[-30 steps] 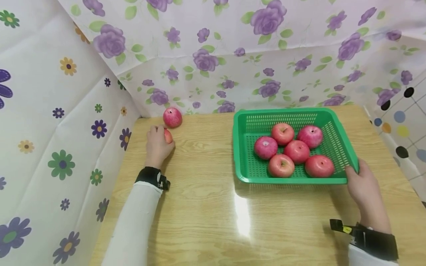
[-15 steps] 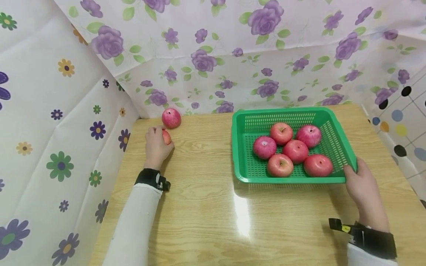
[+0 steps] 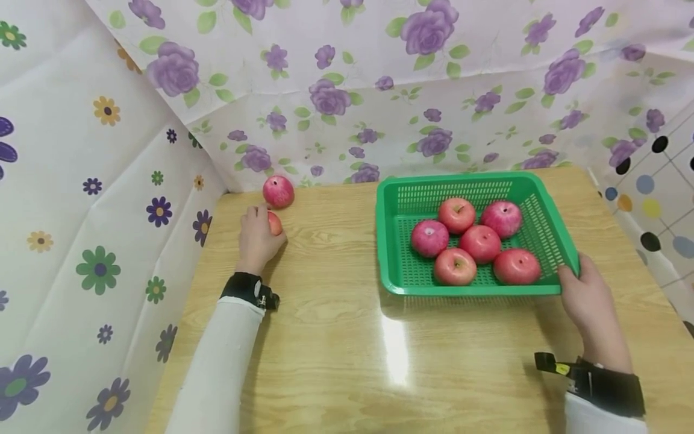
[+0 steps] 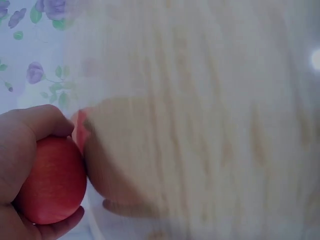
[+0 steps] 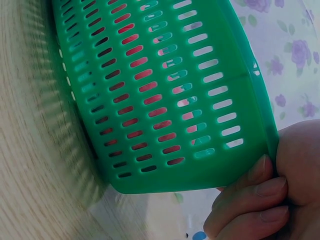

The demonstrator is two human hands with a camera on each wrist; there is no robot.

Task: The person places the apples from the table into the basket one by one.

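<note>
At the table's left side my left hand grips a red apple, its thumb and fingers curled round the fruit. Just beyond that hand, by the back cloth, sits another apple, darker pink. On the right is a green plastic basket with slotted walls, holding several apples. My right hand pinches the basket's near right corner, thumb over the rim. In the right wrist view its fingers curl against the outside of the green wall.
The wooden table spans the front. A purple-flowered cloth hangs along its back edge, and a flower-print sheet stands along the left. A dotted tile-pattern sheet borders the right side.
The near side of the basket has risen very slightly in the view, with the right hand on it. The left hand has stayed on its apple with barely any movement.
</note>
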